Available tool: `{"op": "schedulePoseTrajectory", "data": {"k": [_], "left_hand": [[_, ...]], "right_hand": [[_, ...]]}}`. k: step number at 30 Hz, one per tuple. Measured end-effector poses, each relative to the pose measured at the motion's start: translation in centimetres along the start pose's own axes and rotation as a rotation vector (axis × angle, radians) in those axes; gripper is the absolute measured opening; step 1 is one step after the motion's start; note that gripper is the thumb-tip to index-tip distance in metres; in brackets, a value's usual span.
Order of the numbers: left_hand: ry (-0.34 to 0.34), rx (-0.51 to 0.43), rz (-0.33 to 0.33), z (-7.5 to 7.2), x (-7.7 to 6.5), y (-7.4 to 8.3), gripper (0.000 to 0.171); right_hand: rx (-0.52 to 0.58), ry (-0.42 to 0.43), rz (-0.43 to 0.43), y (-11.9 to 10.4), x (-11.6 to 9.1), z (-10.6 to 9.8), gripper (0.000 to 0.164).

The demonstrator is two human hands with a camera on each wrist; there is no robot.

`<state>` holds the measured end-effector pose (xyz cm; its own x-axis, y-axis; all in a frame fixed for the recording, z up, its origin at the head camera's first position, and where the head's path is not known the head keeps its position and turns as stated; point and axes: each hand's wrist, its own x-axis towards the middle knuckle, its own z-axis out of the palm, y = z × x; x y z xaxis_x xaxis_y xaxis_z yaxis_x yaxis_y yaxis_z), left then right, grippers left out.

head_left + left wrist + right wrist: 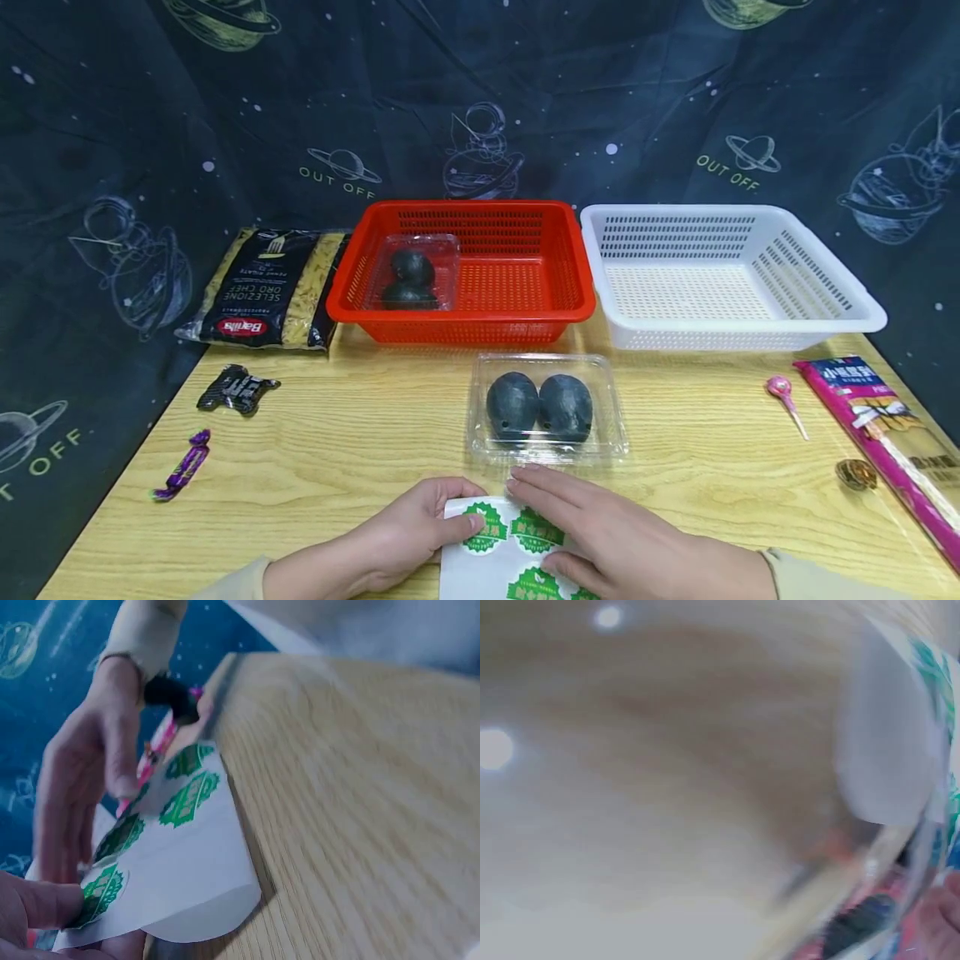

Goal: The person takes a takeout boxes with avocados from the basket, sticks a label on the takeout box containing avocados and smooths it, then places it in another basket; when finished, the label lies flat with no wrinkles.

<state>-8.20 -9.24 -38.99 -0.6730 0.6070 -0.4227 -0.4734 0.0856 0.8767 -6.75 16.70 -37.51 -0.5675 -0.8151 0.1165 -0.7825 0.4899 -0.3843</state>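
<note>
We pinch the sticker sheet [474, 579] by its upper-left corner w/ L hand [412, 533], thumb on top, fingers beneath, prob. to steady it w/ labels [534, 585] exposed. R hand [611, 525] lies over the sheet's R side, fingers approx. straight, thumb apart; no grip is seen, contact we can't confirm. Sheet is at the desk's [337, 417] near side, just before the clear clamshell [606, 408] w/ 2 avocado-like fruits [513, 406], presumably so placed for short reach.

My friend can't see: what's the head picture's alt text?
A person's left hand holds a white paper sheet of round green stickers, right hand over it. Beyond sit a clear plastic box with two dark oval objects, a red plastic basket and a white plastic basket.
</note>
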Motion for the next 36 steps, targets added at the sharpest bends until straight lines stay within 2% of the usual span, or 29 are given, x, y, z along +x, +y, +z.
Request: {"op": "schedulePoseTrajectory", "data": {"k": [4,8,14,19,22,28,32,36], "left_hand": [[-0.096,-0.096,-0.001,0.4,-0.3,0.4,0.035],[-0.211,-0.228,0.021,0.4,-0.4,0.9,0.043],[-0.336,-0.374,0.070,0.2,-0.2,1.3,0.048],[-0.421,-0.408,0.121,0.2,-0.3,1.3,0.058],[-0.448,-0.401,0.153,0.2,-0.3,1.2,0.062],[-0.461,-0.400,0.173,0.2,-0.2,1.3,0.061],[-0.466,-0.408,0.167,0.2,-0.1,1.2,0.060],[-0.457,-0.408,0.152,0.3,-0.1,1.2,0.062]], "right_hand": [[-0.057,0.076,-0.139,-0.7,1.6,-0.7,0.070],[-0.112,0.086,-0.218,-0.8,2.8,-1.0,0.069],[-0.125,0.097,-0.211,-0.5,3.3,-1.4,0.059],[-0.125,0.113,-0.192,-0.2,3.5,-1.8,0.055],[-0.133,0.136,-0.214,-0.1,3.7,-1.9,0.055],[-0.140,0.201,-0.302,0.3,4.0,-2.0,0.049],[-0.098,0.228,-0.323,0.6,4.2,-2.1,0.044],[-0.024,0.236,-0.304,0.8,4.3,-2.2,0.040]]}}
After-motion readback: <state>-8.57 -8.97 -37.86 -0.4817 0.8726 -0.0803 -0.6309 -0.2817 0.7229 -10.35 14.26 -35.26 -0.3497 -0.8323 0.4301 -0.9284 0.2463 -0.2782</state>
